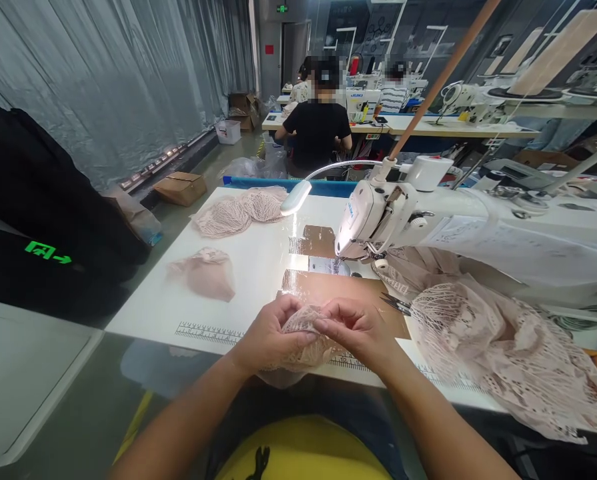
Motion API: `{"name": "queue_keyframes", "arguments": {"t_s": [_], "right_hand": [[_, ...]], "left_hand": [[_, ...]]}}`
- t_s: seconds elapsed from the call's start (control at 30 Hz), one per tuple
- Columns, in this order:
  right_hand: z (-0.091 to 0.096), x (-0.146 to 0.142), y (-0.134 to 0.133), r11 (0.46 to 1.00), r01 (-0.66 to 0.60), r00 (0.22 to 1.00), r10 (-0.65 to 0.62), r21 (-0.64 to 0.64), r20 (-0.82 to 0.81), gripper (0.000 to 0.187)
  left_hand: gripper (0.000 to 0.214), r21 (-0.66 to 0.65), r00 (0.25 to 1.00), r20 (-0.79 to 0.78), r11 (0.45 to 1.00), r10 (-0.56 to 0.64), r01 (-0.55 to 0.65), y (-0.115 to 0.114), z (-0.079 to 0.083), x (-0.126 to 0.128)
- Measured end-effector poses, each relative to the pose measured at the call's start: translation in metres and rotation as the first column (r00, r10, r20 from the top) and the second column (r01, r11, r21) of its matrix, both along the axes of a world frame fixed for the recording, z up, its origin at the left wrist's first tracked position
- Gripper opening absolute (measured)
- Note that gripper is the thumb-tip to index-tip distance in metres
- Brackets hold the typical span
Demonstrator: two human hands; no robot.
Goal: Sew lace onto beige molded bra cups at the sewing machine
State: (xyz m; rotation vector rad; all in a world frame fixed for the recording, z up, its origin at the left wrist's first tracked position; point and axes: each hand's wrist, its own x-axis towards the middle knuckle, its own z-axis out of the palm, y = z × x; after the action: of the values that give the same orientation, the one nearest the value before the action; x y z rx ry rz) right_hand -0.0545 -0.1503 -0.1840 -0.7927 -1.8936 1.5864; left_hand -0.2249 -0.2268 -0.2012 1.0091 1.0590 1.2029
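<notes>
Both my hands pinch a piece of pale pink lace fabric (301,321) at the front edge of the sewing table. My left hand (273,333) grips its left side, thumb on top. My right hand (355,328) holds the upper right side between thumb and fingers, close to the left. Part of the lace hangs below the table edge, and the fingers cover some of it. Just beyond the hands stands a white sewing machine (363,217), its lit needle area over a metal plate (323,266). Brown board (338,288) covers the table before it.
A pile of pink lace (498,333) lies right, with thread snips (397,304) beside it. More lace (241,212) and a small sheer piece (211,277) lie left. A lamp (297,198) reaches over the table. People (318,127) sit at machines ahead.
</notes>
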Motion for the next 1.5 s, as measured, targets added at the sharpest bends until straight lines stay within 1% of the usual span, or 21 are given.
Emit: {"name": "queue_keyframes", "arguments": {"t_s": [0.1, 0.2, 0.3, 0.33, 0.4, 0.47, 0.5, 0.7, 0.8, 0.87, 0.93, 0.97, 1.03, 1.07, 1.1, 1.13, 1.2, 1.23, 1.3, 1.37, 1.5], "right_hand": [[-0.001, 0.0, -0.002, 0.985, 0.102, 0.99, -0.115, -0.142, -0.083, 0.025], [0.001, 0.002, -0.006, 0.928, 0.207, 0.925, -0.289, -0.311, -0.246, 0.023], [0.006, 0.003, -0.009, 0.855, 0.222, 0.83, -0.418, -0.47, -0.369, 0.024], [0.007, 0.003, -0.01, 0.832, 0.227, 0.798, -0.457, -0.507, -0.393, 0.025], [0.007, 0.0, -0.012, 0.791, 0.253, 0.739, -0.529, -0.557, -0.417, 0.025], [0.002, -0.006, -0.013, 0.765, 0.291, 0.715, -0.573, -0.575, -0.401, 0.025], [-0.001, -0.009, -0.015, 0.762, 0.304, 0.724, -0.575, -0.572, -0.381, 0.025], [-0.014, -0.02, -0.02, 0.81, 0.338, 0.81, -0.509, -0.479, -0.29, 0.027], [-0.01, -0.014, -0.017, 0.808, 0.368, 0.788, -0.533, -0.46, -0.306, 0.03], [-0.006, -0.008, -0.013, 0.818, 0.378, 0.783, -0.532, -0.433, -0.322, 0.031], [-0.002, -0.001, -0.008, 0.822, 0.392, 0.774, -0.537, -0.412, -0.336, 0.032], [-0.001, 0.003, -0.006, 0.819, 0.403, 0.761, -0.548, -0.409, -0.347, 0.032], [0.003, 0.009, -0.005, 0.83, 0.388, 0.773, -0.53, -0.4, -0.35, 0.03], [0.005, 0.011, -0.006, 0.86, 0.346, 0.815, -0.473, -0.375, -0.334, 0.029], [0.008, 0.013, -0.009, 0.903, 0.27, 0.876, -0.375, -0.335, -0.304, 0.026], [0.01, 0.013, -0.013, 0.944, 0.169, 0.935, -0.245, -0.283, -0.258, 0.024], [0.016, 0.013, -0.024, 0.983, -0.034, 0.989, 0.008, -0.18, -0.145, 0.019], [0.018, 0.012, -0.029, 0.986, -0.099, 0.991, 0.085, -0.138, -0.099, 0.016], [0.021, 0.011, -0.038, 0.985, -0.149, 0.989, 0.146, -0.09, -0.034, 0.014], [0.02, 0.01, -0.043, 0.988, -0.138, 0.99, 0.139, -0.063, 0.008, 0.013], [0.014, 0.008, -0.042, 0.997, -0.07, 0.997, 0.069, 0.019, 0.038, 0.012]], "left_hand": [[0.028, -0.072, 0.977, 0.102, 0.979, -0.185, 0.193, -0.003, 0.001, -0.009], [0.023, -0.125, 0.924, 0.184, 0.925, -0.334, 0.359, -0.012, -0.006, -0.019], [0.026, -0.102, 0.897, 0.413, 0.971, -0.157, 0.217, -0.024, -0.021, -0.018], [0.028, -0.095, 0.851, 0.52, 0.986, -0.07, 0.139, -0.027, -0.025, -0.014], [0.033, -0.092, 0.689, 0.725, 0.994, 0.024, 0.063, -0.031, -0.03, -0.002], [0.046, -0.085, 0.554, 0.832, 0.993, 0.022, 0.088, -0.031, -0.03, 0.015], [0.053, -0.083, 0.526, 0.85, 0.991, 0.018, 0.1, -0.03, -0.027, 0.023], [0.049, -0.282, 0.649, 0.718, 0.958, 0.251, -0.058, -0.012, -0.008, 0.049], [0.043, -0.337, 0.704, 0.647, 0.938, 0.291, -0.078, -0.011, -0.014, 0.049], [0.026, -0.311, 0.759, 0.59, 0.945, 0.275, -0.101, -0.018, -0.023, 0.044], [0.012, -0.198, 0.844, 0.527, 0.98, 0.097, 0.01, -0.029, -0.03, 0.034], [0.021, -0.13, 0.878, 0.476, 0.983, -0.056, 0.133, -0.036, -0.031, 0.026], [0.032, -0.034, 0.86, 0.334, 0.907, -0.386, 0.42, -0.049, -0.024, 0.007], [0.027, -0.003, 0.86, 0.225, 0.882, -0.458, 0.471, -0.053, -0.016, -0.002], [0.019, 0.047, 0.887, 0.103, 0.893, -0.451, 0.448, -0.056, -0.006, -0.011], [0.008, 0.13, 0.944, -0.022, 0.936, -0.328, 0.328, -0.057, 0.005, -0.019], [0.041, 0.275, 0.976, -0.209, 0.954, -0.059, 0.117, -0.053, 0.025, -0.029], [0.056, 0.316, 0.962, -0.272, 0.945, 0.003, 0.086, -0.049, 0.031, -0.03], [0.063, 0.279, 0.928, -0.37, 0.949, -0.033, 0.145, -0.041, 0.037, -0.029], [0.045, 0.155, 0.906, -0.399, 0.964, -0.138, 0.215, -0.035, 0.033, -0.024], [0.022, 0.026, 0.949, -0.252, 0.979, -0.189, 0.202, -0.032, 0.017, -0.014]]}}
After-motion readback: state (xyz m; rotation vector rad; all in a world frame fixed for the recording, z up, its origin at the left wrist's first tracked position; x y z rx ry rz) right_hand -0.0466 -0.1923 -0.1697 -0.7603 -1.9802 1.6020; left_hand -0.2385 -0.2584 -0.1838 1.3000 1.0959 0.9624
